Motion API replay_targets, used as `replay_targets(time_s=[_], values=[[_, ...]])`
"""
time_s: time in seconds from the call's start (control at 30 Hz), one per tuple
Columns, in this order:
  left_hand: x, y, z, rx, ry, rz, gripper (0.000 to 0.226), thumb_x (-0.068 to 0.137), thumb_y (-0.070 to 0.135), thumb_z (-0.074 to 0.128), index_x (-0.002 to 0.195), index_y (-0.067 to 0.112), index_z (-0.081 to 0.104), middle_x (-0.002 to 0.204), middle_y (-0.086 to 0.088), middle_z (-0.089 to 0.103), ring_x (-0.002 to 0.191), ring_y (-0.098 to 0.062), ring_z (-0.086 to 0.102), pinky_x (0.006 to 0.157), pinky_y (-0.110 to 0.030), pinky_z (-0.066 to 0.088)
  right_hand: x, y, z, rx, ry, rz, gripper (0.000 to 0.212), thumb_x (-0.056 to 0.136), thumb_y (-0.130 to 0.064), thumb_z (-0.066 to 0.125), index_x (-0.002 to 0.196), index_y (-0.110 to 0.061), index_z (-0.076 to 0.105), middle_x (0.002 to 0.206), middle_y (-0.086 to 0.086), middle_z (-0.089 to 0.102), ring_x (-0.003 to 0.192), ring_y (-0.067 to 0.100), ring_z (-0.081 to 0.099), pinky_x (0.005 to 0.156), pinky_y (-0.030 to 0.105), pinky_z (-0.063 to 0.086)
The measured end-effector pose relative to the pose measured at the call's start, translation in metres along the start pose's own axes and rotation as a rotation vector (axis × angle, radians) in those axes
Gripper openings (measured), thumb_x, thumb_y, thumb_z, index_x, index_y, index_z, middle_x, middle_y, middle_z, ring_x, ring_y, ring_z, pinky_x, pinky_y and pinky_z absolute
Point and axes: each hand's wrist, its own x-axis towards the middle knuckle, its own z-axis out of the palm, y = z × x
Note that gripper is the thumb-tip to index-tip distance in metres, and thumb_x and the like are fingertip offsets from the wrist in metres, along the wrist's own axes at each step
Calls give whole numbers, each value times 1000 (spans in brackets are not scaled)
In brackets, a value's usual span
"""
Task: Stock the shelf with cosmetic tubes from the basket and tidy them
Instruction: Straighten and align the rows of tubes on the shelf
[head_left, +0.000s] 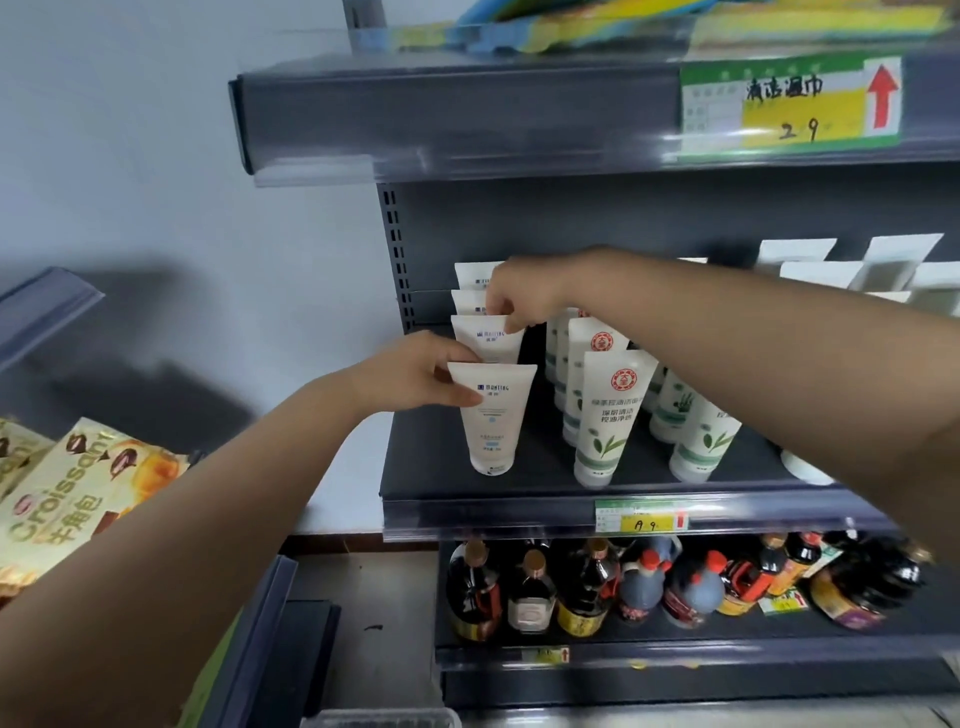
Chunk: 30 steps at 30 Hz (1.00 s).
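Dark shelf (519, 480) at mid frame is holding tubes; left hand (415, 376) is pinching the front tube (493, 415), right hand (519, 301) is pinching the next tube (488, 338), lining them straight.

You can read "MANTING" on the front white tube (492, 415) at frame centre, "Croissant" on the yellow bag (78, 499) at lower left, and a handwritten "29" on the price tag (789, 104) at upper right.

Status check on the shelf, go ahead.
Left hand pinching front tube. Right hand pinching tube behind. Both upright on shelf. Nothing blocking.
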Motion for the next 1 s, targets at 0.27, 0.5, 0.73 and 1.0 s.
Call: replay_targets(time_s=[0.27, 0.5, 0.73, 1.0], values=[[-4, 2, 4, -41, 20, -7, 29, 79, 10, 71, 107, 6, 68, 106, -2, 71, 97, -16, 66, 91, -33, 52, -1, 4, 0, 102, -59, -24, 44, 84, -8, 62, 53, -14, 31, 53, 2, 32, 54, 15, 55, 49, 24, 31], [-9, 3, 5, -49, 15, -27, 28, 79, 10, 71, 107, 7, 68, 104, -3, 72, 94, -14, 67, 91, -34, 52, -5, 4, 2, 172, -77, -40, 35, 87, -8, 60, 57, -12, 41, 56, 1, 37, 57, 13, 59, 47, 19, 34], [-13, 4, 7, -103, 27, -42, 27, 78, 7, 72, 104, 5, 69, 99, 1, 71, 90, -7, 67, 86, -23, 52, -10, -2, 4, 244, -81, -34, 26, 87, -9, 60, 103, 11, 61, 92, 28, 60, 59, 9, 61, 45, 9, 40], [-15, 1, 8, -160, 31, -45, 28, 76, 6, 73, 103, 7, 69, 94, 6, 71, 81, 4, 66, 82, -16, 52, -21, -8, 2, 228, -101, -44, 20, 87, -10, 60, 102, 3, 66, 72, 2, 60, 62, 11, 61, 54, 16, 44]])
